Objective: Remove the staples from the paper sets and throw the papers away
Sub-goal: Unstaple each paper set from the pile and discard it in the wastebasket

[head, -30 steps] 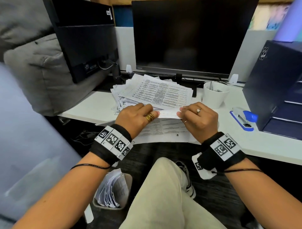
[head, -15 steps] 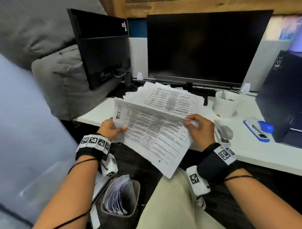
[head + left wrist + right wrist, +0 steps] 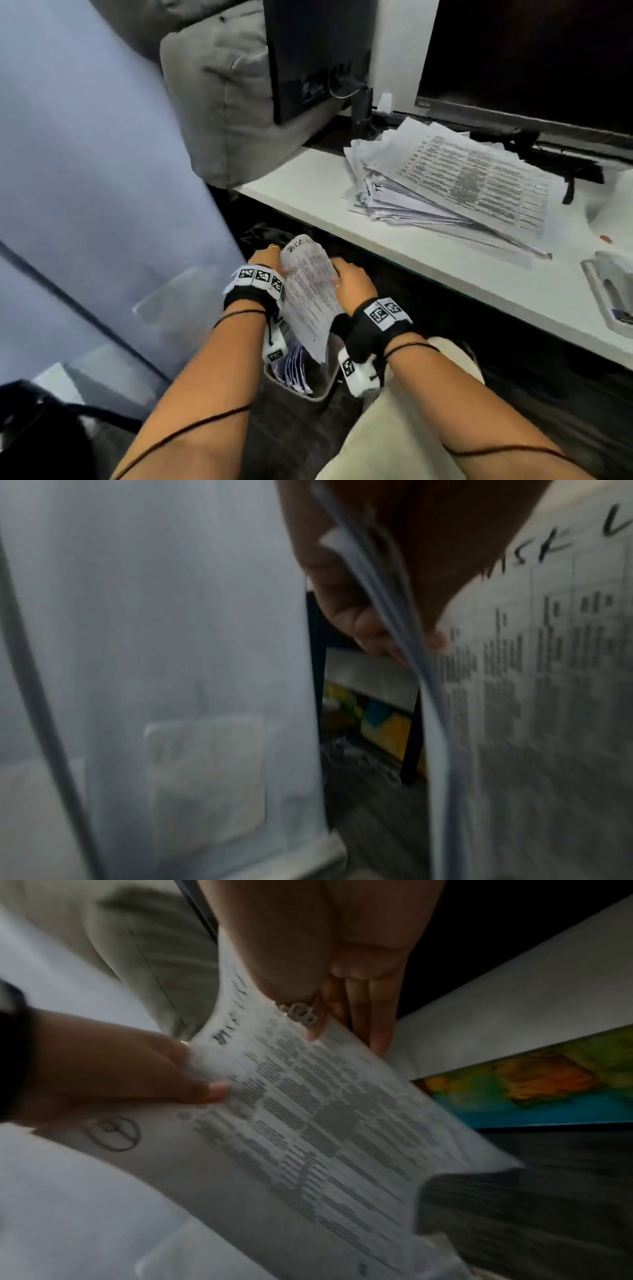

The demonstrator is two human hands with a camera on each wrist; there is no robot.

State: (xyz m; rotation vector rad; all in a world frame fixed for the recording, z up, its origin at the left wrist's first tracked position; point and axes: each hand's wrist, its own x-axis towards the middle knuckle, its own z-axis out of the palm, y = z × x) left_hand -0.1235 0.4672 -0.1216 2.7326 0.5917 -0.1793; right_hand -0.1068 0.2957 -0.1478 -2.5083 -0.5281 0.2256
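Down by the knees, the left hand and right hand pinch the paper set by its side edges, lower end dipping into the bin. Beyond, the table edge overhangs, paper stack lying there.

The desk edge and a grey panel flank the half-full bin.

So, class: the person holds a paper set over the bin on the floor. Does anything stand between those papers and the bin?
Nothing visible does. The paper set, gripped by the left hand and right hand, hangs with its lower edge at the mouth of the bin, which already holds papers along one side.
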